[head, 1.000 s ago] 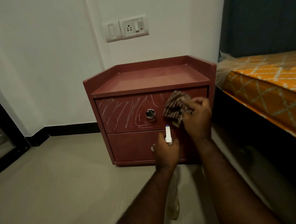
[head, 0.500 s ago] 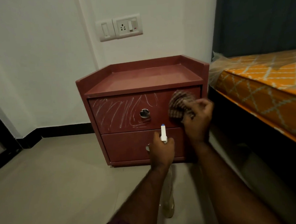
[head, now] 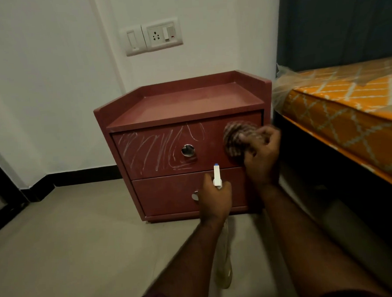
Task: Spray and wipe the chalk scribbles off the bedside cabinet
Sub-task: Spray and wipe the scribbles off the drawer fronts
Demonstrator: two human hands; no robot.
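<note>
My right hand grips checked cloth at top drawer right end, clean there; left hand holds spray bottle; left-side chalk scribbles not yet wiped.

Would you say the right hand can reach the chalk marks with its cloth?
Probably yes: the right hand holds the cloth on the same drawer front as the chalk marks, only the knob between; the left hand with the spray bottle sits lower.

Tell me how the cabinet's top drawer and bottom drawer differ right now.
The top drawer bears white chalk scribbles; the bottom drawer shows none. The right hand holds a checked cloth against the top drawer; the left hand, gripping a spray bottle, is in front of the bottom drawer. Both are dark red, shut, with a round metal knob.
</note>
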